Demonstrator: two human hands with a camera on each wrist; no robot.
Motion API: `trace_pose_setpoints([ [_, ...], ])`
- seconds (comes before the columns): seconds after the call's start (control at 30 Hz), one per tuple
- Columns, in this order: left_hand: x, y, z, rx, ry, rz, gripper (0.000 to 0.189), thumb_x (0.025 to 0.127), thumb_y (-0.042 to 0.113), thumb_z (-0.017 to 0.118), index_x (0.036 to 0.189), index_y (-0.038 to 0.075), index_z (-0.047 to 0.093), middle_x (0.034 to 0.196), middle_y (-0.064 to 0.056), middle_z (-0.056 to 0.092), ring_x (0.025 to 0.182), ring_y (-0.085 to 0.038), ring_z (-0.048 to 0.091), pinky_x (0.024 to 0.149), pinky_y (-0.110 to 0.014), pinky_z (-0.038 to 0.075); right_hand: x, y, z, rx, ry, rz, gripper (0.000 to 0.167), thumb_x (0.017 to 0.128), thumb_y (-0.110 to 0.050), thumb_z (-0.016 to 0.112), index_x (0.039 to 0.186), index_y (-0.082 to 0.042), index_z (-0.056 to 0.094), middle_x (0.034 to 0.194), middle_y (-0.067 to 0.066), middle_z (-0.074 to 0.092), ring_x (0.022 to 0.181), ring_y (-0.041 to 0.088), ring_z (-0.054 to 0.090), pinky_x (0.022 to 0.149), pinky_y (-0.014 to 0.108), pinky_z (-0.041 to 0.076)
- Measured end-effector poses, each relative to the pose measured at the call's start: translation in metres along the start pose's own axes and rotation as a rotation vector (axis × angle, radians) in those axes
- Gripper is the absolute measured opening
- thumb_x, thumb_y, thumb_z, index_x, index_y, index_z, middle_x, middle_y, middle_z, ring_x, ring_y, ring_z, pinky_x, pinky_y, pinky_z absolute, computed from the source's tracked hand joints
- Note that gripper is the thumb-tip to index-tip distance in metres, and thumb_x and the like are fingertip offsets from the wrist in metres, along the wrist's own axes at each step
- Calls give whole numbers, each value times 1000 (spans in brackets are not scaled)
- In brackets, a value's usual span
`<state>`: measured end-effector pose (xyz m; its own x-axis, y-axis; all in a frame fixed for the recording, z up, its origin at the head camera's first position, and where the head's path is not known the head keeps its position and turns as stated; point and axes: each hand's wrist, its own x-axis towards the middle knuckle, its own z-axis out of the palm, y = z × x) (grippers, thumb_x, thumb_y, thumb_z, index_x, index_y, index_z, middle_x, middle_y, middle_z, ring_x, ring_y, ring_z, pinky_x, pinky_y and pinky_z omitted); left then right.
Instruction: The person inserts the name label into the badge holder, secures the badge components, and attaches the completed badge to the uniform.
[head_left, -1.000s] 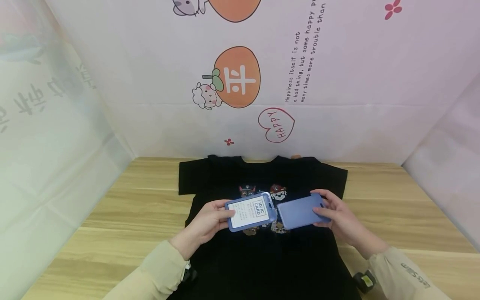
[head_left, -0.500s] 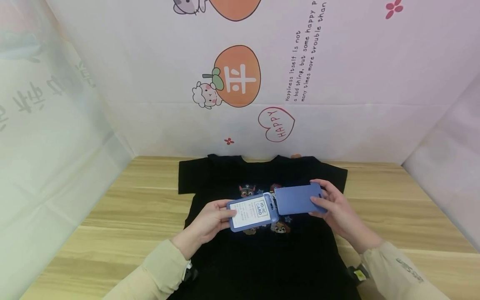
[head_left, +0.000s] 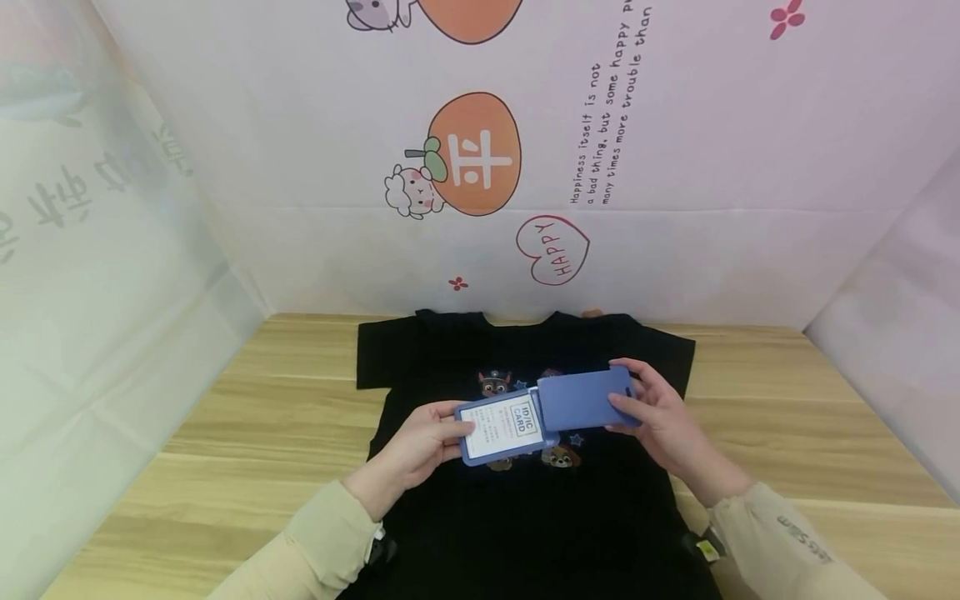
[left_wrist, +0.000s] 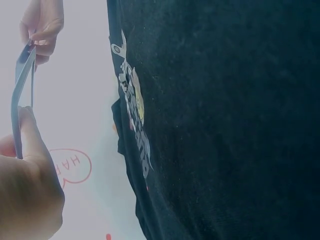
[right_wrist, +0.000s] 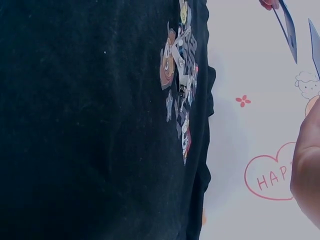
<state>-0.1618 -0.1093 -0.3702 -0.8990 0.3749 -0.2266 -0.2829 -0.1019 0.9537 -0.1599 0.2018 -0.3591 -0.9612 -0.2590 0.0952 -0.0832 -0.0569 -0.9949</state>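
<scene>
Badge holder (head_left: 552, 439), "ID/IC CARD" insert (head_left: 501, 427), bkgd heart (head_left: 553, 250) w/ "HAPPY"

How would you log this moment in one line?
left hand grips blue-framed ID/IC card | right hand grips blue panel | black T-shirt spread on wooden table

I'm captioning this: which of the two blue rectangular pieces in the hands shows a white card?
The blue rectangular frame in the left hand: its white card reads "ID/IC CARD". The plain blue rectangular piece in the right hand shows none.
</scene>
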Motion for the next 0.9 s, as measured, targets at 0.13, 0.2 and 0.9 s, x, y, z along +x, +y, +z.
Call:
trace_pose_setpoints([
  [0.13,0,-1,1,2,-3,0,38,95,2,50,132,-8,46,118,-19,64,93,-15,67,84,-31,56,0,3,3,-15,2,15,30,98,-11,49,124,-25,42,121,-7,48,100,11,56,77,32,55],
  [0.2,1,-1,1,6,-8,3,39,95,2,51,132,-9,45,118,-19,64,93,-15,67,84,-31,56,0,4,4,-12,0,18,31,98,-11,50,125,-24,42,120,-6,49,99,12,57,76,30,55],
  [0.9,3,0,5,23,-19,29,39,94,2,52,131,-10,45,118,-20,64,92,-14,67,83,-31,56,-1,6,1,-70,19,26,32,97,-12,52,126,-21,43,124,-2,49,97,9,57,73,29,56],
])
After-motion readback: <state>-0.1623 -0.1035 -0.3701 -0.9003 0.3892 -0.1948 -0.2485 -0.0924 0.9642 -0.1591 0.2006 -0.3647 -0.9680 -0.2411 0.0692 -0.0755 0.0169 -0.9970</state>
